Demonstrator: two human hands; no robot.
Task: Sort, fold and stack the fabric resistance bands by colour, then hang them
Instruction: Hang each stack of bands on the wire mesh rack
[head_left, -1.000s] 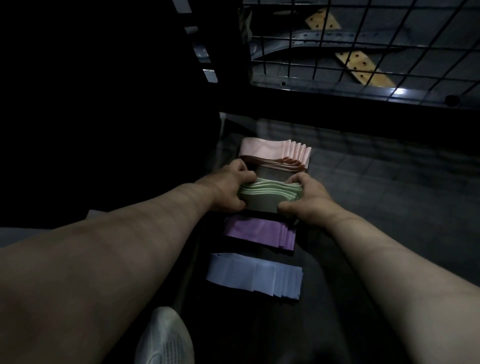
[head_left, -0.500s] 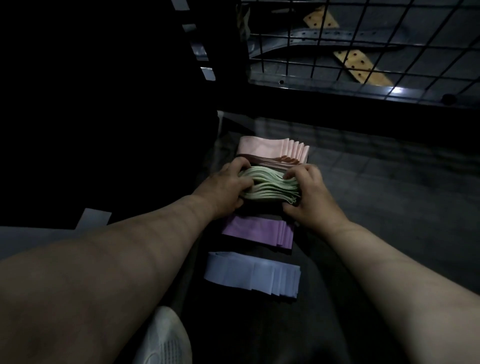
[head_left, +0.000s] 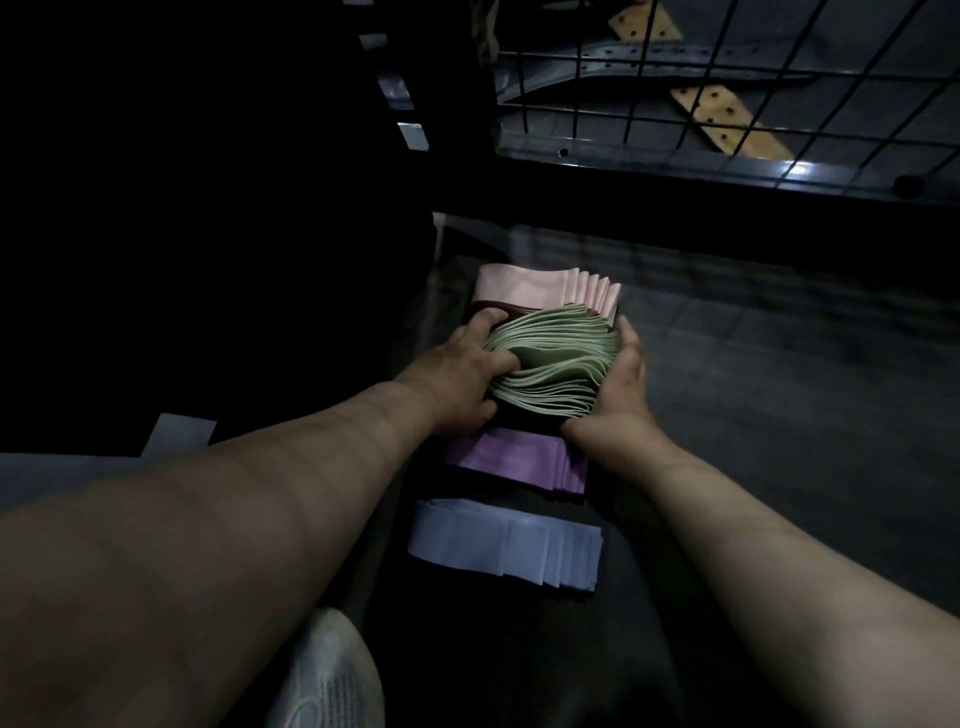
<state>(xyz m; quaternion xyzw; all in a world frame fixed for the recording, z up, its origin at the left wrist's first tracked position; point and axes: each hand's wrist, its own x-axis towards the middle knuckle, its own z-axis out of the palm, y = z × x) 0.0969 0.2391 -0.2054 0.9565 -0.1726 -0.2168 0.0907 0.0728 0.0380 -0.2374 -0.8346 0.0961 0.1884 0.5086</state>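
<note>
Step in hand: squaring the folded green bands (head_left: 550, 364). The left hand (head_left: 462, 374) grips the stack's left end with curled fingers. The right hand (head_left: 621, 384) presses straight fingers against the right end. The stack is held between the pink stack (head_left: 524, 283) and the purple stack (head_left: 509, 460). The next move probably calls for aligning the splayed edges. Open room lies to the right.

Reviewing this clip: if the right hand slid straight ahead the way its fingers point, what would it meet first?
Probably the fanned end of the pink bands, just beyond the right hand, which presses the end of the green bands. If the hand is raised, it could pass over them.
</note>
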